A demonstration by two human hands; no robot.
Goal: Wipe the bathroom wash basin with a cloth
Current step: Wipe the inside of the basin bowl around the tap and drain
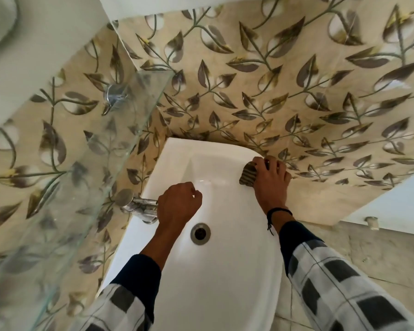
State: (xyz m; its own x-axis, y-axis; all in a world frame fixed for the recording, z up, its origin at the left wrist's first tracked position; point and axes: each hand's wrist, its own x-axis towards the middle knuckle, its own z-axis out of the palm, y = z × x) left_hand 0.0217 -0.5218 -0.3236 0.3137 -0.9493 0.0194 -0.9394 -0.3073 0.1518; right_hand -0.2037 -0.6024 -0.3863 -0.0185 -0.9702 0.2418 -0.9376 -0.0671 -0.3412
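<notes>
Leaf-patterned wall tiles [249, 91] in beige, grey and olive run behind and to both sides of a white wash basin [225, 271], seen from above. Drain [200, 231]: a metal ring, low in the bowl, between the two forearms. Tap [141, 206]: chrome, mounted at the basin's left edge, spout pointing in over the bowl. Glass shelf [69, 175]: clear, green-edged, crossing the left side of the view above the tap.

Left hand [178, 206]: back of the hand up, fingers curled over the end of the tap, thumb tucked toward the bowl.

Right hand [270, 180]: fingers spread and pressed down on a cloth [247, 177], at the basin's far right rim just beside the wall. The cloth is grey-brown and ribbed. Most of it is under the palm, with one folded edge sticking out toward the bowl.

Black cord band [276, 212] on the right wrist. Both arms wear checked sleeves [344, 283], black and white with dark cuffs. Pale floor tiles [380, 247] at lower right.
</notes>
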